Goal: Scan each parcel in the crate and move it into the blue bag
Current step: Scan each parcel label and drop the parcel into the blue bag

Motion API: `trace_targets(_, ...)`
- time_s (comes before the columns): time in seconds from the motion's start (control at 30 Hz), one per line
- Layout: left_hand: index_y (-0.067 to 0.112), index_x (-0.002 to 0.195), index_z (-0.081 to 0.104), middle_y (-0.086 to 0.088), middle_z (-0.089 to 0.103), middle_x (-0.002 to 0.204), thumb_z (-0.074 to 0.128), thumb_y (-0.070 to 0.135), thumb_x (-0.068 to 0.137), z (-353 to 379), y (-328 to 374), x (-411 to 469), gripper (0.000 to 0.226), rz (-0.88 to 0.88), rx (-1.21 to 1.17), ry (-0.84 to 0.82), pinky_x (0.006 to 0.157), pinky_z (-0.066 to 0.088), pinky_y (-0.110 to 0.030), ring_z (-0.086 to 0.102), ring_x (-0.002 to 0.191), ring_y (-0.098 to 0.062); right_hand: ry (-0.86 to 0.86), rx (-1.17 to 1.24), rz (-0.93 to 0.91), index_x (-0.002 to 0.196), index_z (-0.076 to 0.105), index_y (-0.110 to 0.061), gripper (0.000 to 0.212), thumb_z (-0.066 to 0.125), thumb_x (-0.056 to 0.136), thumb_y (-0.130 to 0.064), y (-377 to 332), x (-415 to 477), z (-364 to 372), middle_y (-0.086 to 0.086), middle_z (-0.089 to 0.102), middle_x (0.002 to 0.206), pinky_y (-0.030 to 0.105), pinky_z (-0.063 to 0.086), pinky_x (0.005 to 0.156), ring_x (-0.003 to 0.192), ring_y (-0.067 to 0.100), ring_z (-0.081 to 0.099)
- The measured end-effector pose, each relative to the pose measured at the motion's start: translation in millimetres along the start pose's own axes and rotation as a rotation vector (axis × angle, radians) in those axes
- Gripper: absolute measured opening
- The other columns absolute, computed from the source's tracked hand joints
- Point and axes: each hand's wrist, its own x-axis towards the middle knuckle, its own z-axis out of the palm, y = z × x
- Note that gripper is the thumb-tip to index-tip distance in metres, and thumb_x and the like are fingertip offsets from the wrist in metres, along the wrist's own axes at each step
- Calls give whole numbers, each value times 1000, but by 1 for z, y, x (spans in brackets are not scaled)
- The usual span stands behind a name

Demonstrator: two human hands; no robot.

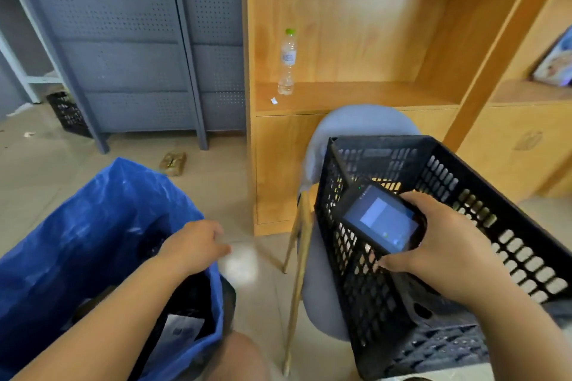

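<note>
A clear water bottle (287, 62) with a green cap stands upright in the open bay of a wooden shelving unit (356, 25), with a white paper scrap (274, 100) just beside it. In the next bay to the right a glossy picture (554, 62) leans tilted. At the far left stands a grey perforated metal rack (130, 49), with a spare black crate (66, 113) by its foot. A brown packet (173, 163) lies on the tiled floor (46, 170). A grey chair (356, 120) with wooden legs stands against the unit.
</note>
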Motion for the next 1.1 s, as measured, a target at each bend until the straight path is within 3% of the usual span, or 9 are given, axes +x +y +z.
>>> trace_targets(0.1,26,94,60,5,66,93,66,47,83,-7,60,16,24,124,-9,-5,85,50,-35,61,87,-14,40,17,61,126,40,-34,93,82,45,-54,29,-4,-17,-12,51,98,36,49,68,85,14,52)
trace_targets(0.33,23,96,63,10,63,87,69,42,83,8,200,51,24,435,-45,96,73,49,-29,61,86,-14,138,-51,249,125,38,-35,91,81,45,-52,105,-13,-43,-15,48,94,31,43,62,80,15,50)
trace_targets(0.53,25,101,61,7,64,98,61,48,86,59,305,78,27,693,207,1,74,51,-35,60,89,-14,141,-42,380,126,37,-32,94,81,45,-53,158,-11,-47,-12,47,96,37,52,69,84,17,52)
trace_targets(0.67,19,111,58,1,61,105,60,46,87,111,349,107,36,699,467,-223,75,47,-33,57,94,-18,120,-136,443,133,31,-33,97,77,51,-54,187,-3,-44,-11,52,106,33,49,69,83,13,49)
trace_targets(0.77,18,110,56,-2,61,104,59,46,88,152,368,134,37,641,510,-340,76,45,-35,57,94,-21,65,-209,457,134,28,-34,93,73,56,-54,202,10,-39,-11,53,109,29,41,68,81,11,43)
trace_targets(0.83,17,109,57,-3,61,103,60,47,87,177,377,151,37,605,522,-348,71,43,-33,57,92,-21,44,-243,451,136,27,-33,89,70,60,-52,212,20,-38,-10,53,110,31,39,73,85,14,46)
trace_targets(0.93,17,123,51,-6,56,122,57,49,88,213,389,173,48,565,551,-367,81,45,-34,55,107,-23,41,-311,450,136,25,-30,84,66,64,-46,226,33,-37,-7,52,116,33,36,76,95,18,51)
trace_targets(1.03,14,136,38,-11,39,138,52,53,89,246,400,185,62,545,539,-384,85,43,-36,49,118,-28,54,-376,428,135,25,-27,81,65,67,-42,238,44,-33,-6,51,117,33,31,73,94,20,50)
trace_targets(1.1,15,143,29,-11,27,147,51,53,90,264,407,191,69,533,494,-385,97,42,-42,38,129,-33,58,-382,420,136,24,-27,80,64,68,-41,245,48,-27,-5,50,119,33,30,74,95,20,50)
